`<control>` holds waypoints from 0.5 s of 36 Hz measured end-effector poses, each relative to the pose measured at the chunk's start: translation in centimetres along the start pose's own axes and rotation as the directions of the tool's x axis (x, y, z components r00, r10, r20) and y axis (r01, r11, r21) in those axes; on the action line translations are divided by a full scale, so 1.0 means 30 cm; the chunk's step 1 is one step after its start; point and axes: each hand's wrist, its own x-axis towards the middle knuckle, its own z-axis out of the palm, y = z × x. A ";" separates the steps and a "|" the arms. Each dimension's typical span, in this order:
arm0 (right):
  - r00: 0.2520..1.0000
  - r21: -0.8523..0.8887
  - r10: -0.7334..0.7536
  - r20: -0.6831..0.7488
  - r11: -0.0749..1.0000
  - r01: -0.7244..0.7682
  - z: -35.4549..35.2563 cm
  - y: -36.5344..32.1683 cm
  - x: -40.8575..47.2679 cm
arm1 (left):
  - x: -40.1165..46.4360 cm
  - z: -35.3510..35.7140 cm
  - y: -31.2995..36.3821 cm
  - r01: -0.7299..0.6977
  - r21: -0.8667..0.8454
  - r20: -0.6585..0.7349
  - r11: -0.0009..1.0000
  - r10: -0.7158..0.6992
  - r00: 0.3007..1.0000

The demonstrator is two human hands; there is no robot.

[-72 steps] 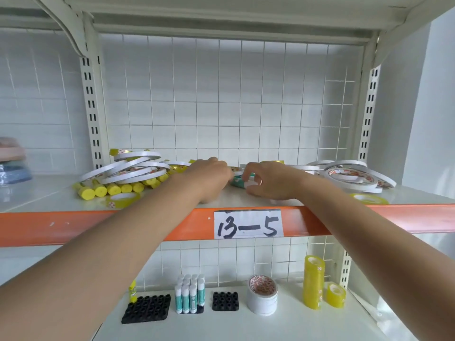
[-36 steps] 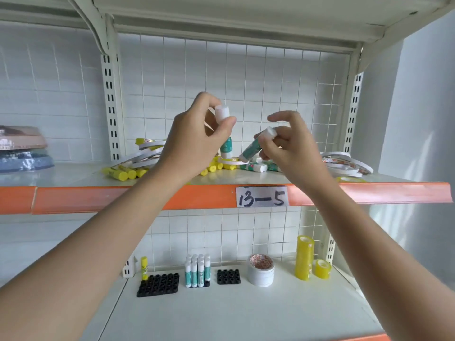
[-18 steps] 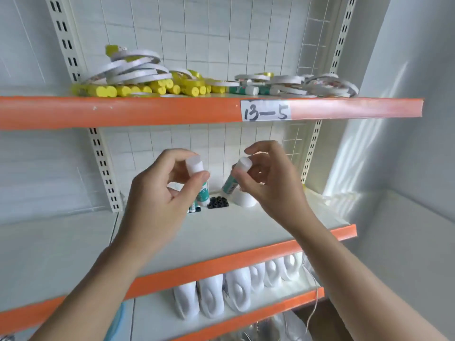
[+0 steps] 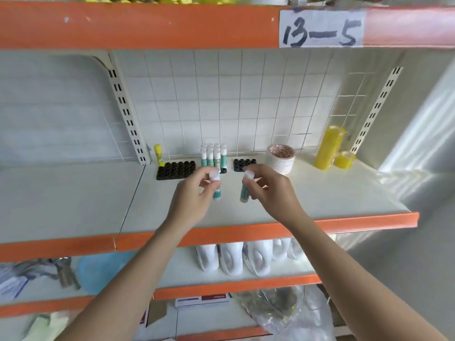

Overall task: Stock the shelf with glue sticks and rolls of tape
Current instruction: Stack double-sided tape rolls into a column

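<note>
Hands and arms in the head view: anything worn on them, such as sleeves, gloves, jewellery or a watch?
Both are bare. The left hand and right hand wear no gloves, and no ring or watch shows. The forearms are uncovered up to the frame's edge, with no sleeve in view.

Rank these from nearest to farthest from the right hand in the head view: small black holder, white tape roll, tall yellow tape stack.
1. small black holder, just behind the right hand
2. white tape roll, behind and rightward
3. tall yellow tape stack, far right
</note>
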 end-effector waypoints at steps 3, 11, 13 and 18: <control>0.996 -0.019 0.063 0.065 0.998 -0.062 0.033 0.101 0.024 | 0.011 0.054 -0.041 0.083 0.055 0.014 0.995 -0.084 0.996; 0.980 -0.044 0.135 0.148 0.991 -0.130 0.091 0.269 0.093 | 0.051 0.149 -0.114 0.195 0.144 0.038 0.970 -0.202 0.979; 0.979 -0.060 0.140 0.148 0.989 -0.133 0.105 0.284 0.106 | 0.058 0.161 -0.133 0.202 0.167 0.051 0.965 -0.213 0.976; 0.982 -0.083 0.137 0.130 0.988 -0.126 0.146 0.300 0.140 | 0.090 0.177 -0.185 0.171 0.194 0.083 0.966 -0.190 0.978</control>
